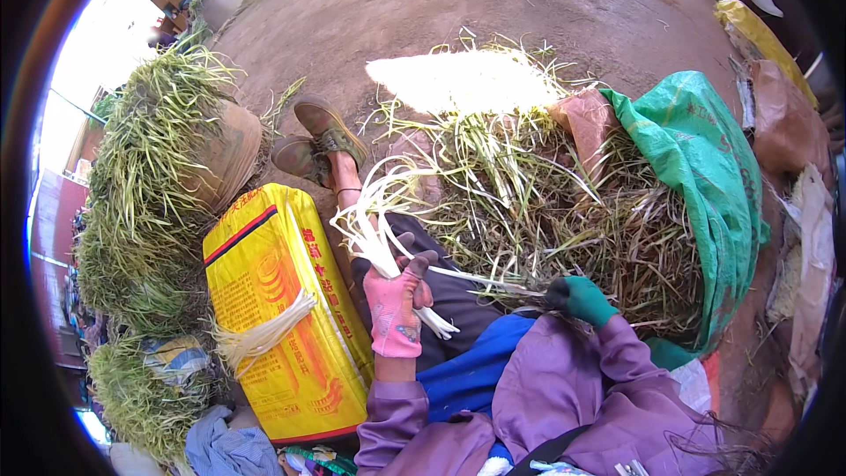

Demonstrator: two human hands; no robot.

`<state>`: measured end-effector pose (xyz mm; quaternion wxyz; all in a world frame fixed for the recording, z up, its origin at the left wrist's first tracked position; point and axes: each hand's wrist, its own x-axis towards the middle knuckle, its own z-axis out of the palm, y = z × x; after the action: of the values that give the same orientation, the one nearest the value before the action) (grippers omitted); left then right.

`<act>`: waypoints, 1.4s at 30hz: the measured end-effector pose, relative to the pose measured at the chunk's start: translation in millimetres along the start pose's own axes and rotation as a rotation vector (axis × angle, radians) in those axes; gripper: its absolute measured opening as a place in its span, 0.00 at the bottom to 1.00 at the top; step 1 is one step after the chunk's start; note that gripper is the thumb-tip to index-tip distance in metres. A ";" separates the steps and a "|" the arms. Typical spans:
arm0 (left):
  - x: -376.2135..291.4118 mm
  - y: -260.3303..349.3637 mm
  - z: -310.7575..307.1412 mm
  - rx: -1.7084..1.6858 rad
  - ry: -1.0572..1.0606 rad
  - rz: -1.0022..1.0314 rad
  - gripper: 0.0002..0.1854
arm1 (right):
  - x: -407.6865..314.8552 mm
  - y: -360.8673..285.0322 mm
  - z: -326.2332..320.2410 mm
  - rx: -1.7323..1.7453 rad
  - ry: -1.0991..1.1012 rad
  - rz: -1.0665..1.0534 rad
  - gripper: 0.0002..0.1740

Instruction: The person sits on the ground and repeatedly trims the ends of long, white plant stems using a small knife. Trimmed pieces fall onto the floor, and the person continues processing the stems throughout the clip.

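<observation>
My left hand (396, 304), in a pink glove with dark fingertips, is closed around a bunch of pale, peeled plant stalks (380, 248) above my lap. Their curling ends point up and away, and the white ends stick out below the fist. To the right, my right hand (581, 301), in a green glove with dark fingertips, pinches the end of a thin stalk (486, 277) that stretches across from the left hand. Another small bunch of pale stalks (271, 334) lies on a yellow printed sack (291, 304) at my left.
Unpeeled green stalks (489, 165) and a heap of dry plant waste (615, 238) lie ahead and to the right, beside a green woven sack (700, 145). Large bundles of green stalks (145, 165) stand at the left. My shoes (324, 132) rest on the dirt floor (502, 6).
</observation>
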<state>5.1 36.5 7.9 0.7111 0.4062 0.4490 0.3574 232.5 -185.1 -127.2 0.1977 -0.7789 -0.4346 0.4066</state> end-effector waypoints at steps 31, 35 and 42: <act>7.8 -58.4 8.8 -0.678 -0.445 -0.210 0.22 | -43.0 -146.6 3.3 0.790 0.242 -0.251 0.12; 0.3 -60.2 16.4 -0.751 -0.402 -0.348 0.20 | -45.3 -150.6 10.7 0.610 0.246 -0.243 0.11; -10.6 -56.1 13.7 -0.563 -0.308 -0.216 0.21 | -48.2 -145.8 12.3 0.600 0.202 -0.300 0.11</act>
<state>22.3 0.5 -35.2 0.8886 0.1930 0.2604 0.3246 133.3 -146.8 -15.8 0.5173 -0.6499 -0.3839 0.4034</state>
